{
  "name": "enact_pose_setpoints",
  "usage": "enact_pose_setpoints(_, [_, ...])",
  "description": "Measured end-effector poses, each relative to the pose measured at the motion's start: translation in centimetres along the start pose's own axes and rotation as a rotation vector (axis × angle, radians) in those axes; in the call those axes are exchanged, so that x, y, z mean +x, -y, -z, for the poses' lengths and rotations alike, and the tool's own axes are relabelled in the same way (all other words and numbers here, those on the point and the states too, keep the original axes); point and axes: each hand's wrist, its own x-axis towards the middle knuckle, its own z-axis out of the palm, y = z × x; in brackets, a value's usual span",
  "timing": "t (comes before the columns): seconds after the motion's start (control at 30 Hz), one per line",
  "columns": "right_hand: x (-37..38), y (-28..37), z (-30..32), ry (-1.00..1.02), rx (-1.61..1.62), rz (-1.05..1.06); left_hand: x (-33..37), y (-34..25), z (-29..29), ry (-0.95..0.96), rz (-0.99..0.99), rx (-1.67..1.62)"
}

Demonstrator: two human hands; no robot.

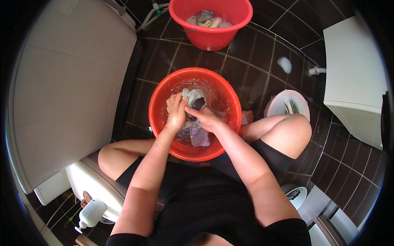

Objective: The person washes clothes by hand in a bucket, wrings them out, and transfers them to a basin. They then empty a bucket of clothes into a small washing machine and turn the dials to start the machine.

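Observation:
Both my hands are inside a round red-orange basin (235, 107) with water in it, between my knees. My left hand (176, 107) is closed round the left side of a wet pale-grey cloth (191, 94) with a dark patch; it looks like a small garment, its exact kind unclear. From the right, my right hand (205, 117) grips the same cloth lower down, thumb toward the left hand. Closer to me, a lilac cloth (200, 137) lies in the water beside other soaked pieces. Fingertips are partly hidden by the cloth and hands.
Beyond the basin stands a red bucket (211, 39) with wet laundry inside. A pink-rimmed bowl (304, 103) sits past my right knee. Foam (284, 64) lies on the dark tiles (207, 60). A large white appliance (74, 78) flanks the left; a white pump bottle (92, 213) is lower left.

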Motion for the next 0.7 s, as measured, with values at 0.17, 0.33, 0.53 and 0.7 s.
enact_pose_setpoints(0.17, [0.1,0.7,-0.9,-0.070,0.216,-0.346,1.2,1.2,1.0,0.172,0.397,-1.075])
enact_pose_setpoints(0.33, [-0.9,-0.4,-2.9,0.509,1.176,-0.501,-0.4,-2.2,0.8,0.493,0.509,-1.793])
enact_pose_setpoints(0.53, [-2.6,-2.4,-4.7,0.716,1.467,-0.407,0.5,-0.7,-0.5,0.619,0.347,-1.965])
enact_pose_setpoints(0.7, [-2.5,-1.0,-2.7,0.573,1.025,-0.438,3.0,-2.9,1.5,0.566,0.607,-1.554])
